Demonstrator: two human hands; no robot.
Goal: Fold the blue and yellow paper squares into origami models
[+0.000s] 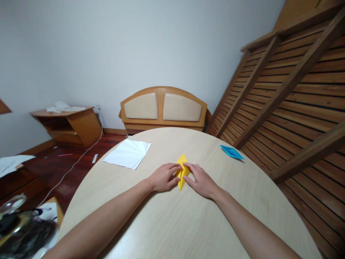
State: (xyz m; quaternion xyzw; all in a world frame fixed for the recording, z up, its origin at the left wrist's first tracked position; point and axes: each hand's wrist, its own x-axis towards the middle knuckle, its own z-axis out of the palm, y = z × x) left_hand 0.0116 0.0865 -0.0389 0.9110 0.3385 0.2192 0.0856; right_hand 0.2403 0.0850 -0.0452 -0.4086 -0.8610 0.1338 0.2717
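A folded yellow paper [182,169], long and pointed at both ends, lies flat near the middle of the round, pale wood surface [172,223], its far tip aimed away from the person and its near tip poking out between the two hands. The left hand [163,177] rests palm down on the paper's left side, fingers stretched toward the centre crease and pressing on the sheet rather than gripping it. The right hand [201,180] lies the same way on the right side, flat and spread, its fingertips meeting the left hand's over the top of the fold. Both forearms run bare across the near part of the surface. To the left and a little farther off lies a creased white sheet [128,153], unfolded, well apart from the hands. To the far right, close to the rim, sits a small folded blue paper [231,152], also well apart. Beyond the surface a padded wooden headboard [163,108] stands against the pale wall. A slatted wooden bed frame [291,93] leans up on the right. On the left a low wooden cabinet [72,124] carries some loose papers, and a white cable [78,158] trails over the dark red floor [48,169].
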